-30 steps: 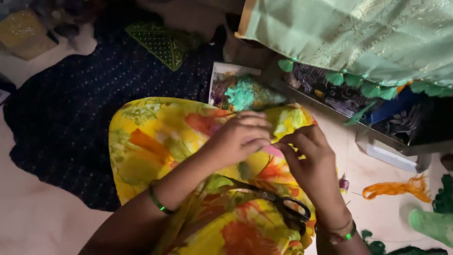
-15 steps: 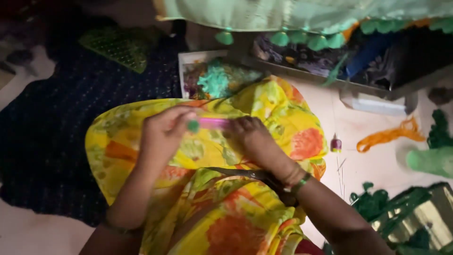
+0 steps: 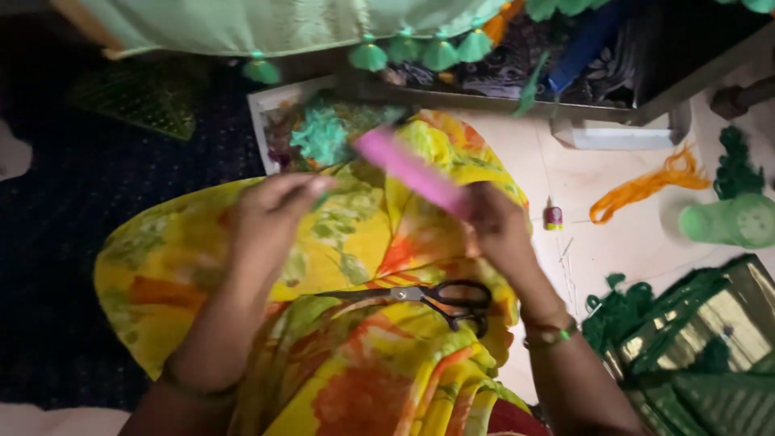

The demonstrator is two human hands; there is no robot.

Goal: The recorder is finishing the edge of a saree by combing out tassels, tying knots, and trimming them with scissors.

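Right hand (image 3: pixel 494 228) grips the lower end of a pink flat strip (image 3: pixel 410 171), which slants toward 10 o'clock. Left hand (image 3: pixel 270 214) pinches closed at the strip's 9 o'clock; contents indiscernible. Scissors (image 3: pixel 428 297) lie on yellow floral cloth (image 3: pixel 186 266) at 6 o'clock.

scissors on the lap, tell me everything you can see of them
The black-handled metal scissors lie flat on the yellow, orange and green floral cloth over the person's lap. The silver blades look closed and point toward the picture's left; a small pivot screw shows where they cross. The two black loop handles sit at the picture's right, just below the right hand. Neither hand touches them; the left hand is well above. Only the cloth bears them.
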